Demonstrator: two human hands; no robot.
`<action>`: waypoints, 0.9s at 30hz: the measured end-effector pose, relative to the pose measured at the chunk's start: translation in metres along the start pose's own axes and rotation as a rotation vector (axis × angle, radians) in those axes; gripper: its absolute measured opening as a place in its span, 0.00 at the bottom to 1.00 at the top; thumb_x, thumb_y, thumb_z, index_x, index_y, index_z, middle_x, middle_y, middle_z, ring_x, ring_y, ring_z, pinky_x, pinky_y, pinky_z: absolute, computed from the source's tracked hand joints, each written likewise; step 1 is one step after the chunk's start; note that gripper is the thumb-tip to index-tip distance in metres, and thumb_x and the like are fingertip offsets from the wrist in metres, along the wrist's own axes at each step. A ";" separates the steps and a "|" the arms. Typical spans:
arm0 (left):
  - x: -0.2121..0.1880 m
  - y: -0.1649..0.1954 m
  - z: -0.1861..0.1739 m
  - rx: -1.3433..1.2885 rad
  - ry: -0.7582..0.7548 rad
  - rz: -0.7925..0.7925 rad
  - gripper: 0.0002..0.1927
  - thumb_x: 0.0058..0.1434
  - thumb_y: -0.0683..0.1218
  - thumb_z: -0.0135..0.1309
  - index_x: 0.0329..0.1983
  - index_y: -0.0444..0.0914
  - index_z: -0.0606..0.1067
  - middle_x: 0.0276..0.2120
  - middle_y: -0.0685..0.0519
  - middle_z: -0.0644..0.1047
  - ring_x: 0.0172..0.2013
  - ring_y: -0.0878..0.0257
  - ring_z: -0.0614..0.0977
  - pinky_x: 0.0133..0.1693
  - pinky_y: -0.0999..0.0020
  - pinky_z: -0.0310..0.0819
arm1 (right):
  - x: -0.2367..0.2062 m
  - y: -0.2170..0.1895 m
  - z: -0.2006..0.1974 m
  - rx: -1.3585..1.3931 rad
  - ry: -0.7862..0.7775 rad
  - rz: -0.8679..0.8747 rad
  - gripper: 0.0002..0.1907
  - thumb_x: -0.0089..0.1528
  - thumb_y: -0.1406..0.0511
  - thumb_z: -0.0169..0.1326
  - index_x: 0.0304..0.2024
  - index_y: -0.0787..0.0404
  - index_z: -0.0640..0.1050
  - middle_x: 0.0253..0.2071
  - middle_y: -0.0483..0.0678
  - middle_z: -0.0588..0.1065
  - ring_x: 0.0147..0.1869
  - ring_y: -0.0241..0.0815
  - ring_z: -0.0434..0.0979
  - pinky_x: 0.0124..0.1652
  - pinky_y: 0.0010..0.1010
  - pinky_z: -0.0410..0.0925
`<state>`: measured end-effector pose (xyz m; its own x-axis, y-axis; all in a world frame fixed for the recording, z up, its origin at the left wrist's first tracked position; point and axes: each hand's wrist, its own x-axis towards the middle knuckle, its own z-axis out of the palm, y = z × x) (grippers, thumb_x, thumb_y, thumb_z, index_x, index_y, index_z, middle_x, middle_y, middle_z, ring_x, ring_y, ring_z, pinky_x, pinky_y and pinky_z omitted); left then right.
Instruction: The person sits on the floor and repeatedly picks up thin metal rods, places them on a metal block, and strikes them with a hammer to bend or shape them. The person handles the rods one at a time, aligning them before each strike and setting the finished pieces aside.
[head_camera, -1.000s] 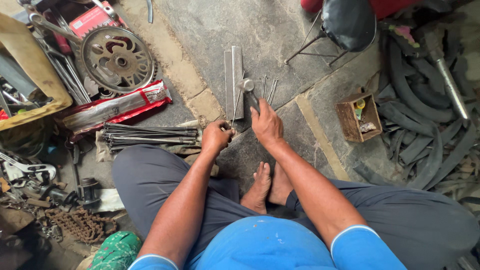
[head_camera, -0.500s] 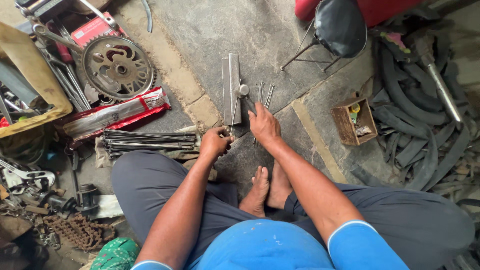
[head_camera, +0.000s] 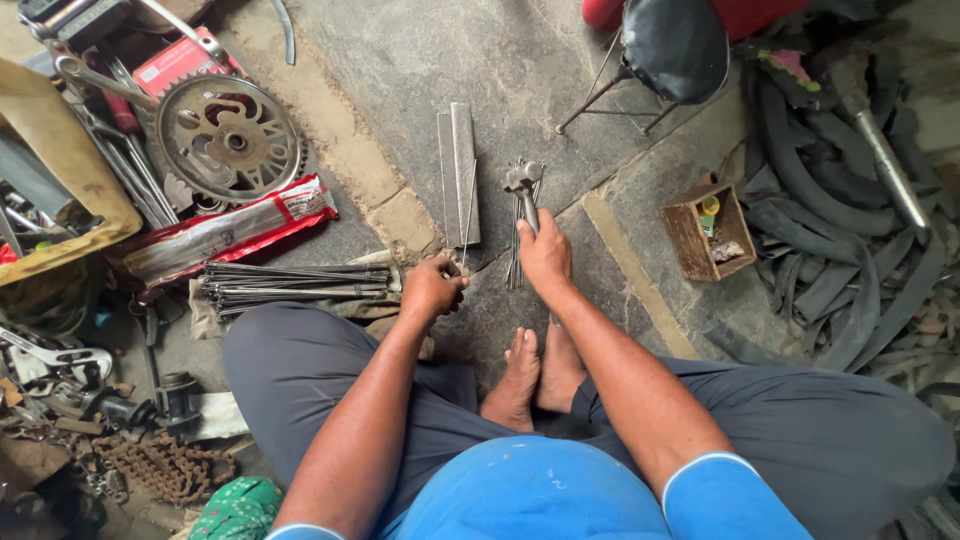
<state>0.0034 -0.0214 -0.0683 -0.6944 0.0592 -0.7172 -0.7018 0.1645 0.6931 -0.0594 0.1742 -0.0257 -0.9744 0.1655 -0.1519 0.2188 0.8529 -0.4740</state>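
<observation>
The right hand (head_camera: 545, 255) has its grip closed round the handle of a small hammer (head_camera: 522, 182), whose head rests on the stone floor (head_camera: 420, 60) among a few loose spokes (head_camera: 514, 250). The left hand (head_camera: 432, 288) pinches narrow on the near end of one thin spoke (head_camera: 468, 215), which runs away from the person along the edge of a flat steel bar (head_camera: 459, 170) lying just beyond both hands. Judging by this hold, the work is straightening a spoke: it would go best with the spoke pressed flat on the bar, fingers kept back from the striking spot, and light taps rather than heavy blows, turning the spoke between them. To the left lie a bundle of spokes (head_camera: 295, 282) on a rag, a red packet (head_camera: 225, 232) and a sprocket (head_camera: 230, 140); to the right a small wooden box (head_camera: 705, 232) and old tyres (head_camera: 830, 200). The bare feet (head_camera: 535, 375) sit close below the hands.
</observation>
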 end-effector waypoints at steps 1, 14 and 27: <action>0.000 0.000 0.001 0.008 -0.015 -0.004 0.08 0.60 0.44 0.63 0.32 0.35 0.78 0.19 0.50 0.79 0.17 0.64 0.80 0.20 0.67 0.72 | 0.001 -0.001 0.000 0.007 -0.007 -0.001 0.16 0.66 0.55 0.54 0.46 0.60 0.73 0.35 0.62 0.78 0.41 0.68 0.79 0.40 0.56 0.68; 0.016 -0.011 0.009 -0.227 -0.077 0.017 0.06 0.63 0.41 0.60 0.35 0.34 0.75 0.20 0.48 0.79 0.17 0.62 0.80 0.18 0.66 0.70 | 0.002 -0.006 0.009 0.036 0.015 -0.084 0.16 0.66 0.55 0.55 0.46 0.60 0.74 0.36 0.62 0.78 0.42 0.69 0.78 0.40 0.56 0.68; 0.004 0.008 0.007 -0.119 -0.021 0.023 0.07 0.62 0.43 0.61 0.36 0.33 0.77 0.20 0.48 0.80 0.17 0.63 0.80 0.18 0.67 0.71 | 0.004 -0.033 0.001 0.022 -0.097 -0.240 0.12 0.71 0.58 0.47 0.50 0.59 0.70 0.30 0.47 0.74 0.29 0.44 0.77 0.29 0.40 0.70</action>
<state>-0.0043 -0.0128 -0.0659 -0.7077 0.0823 -0.7017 -0.7007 0.0454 0.7120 -0.0700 0.1467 -0.0115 -0.9894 -0.0895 -0.1147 -0.0161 0.8506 -0.5255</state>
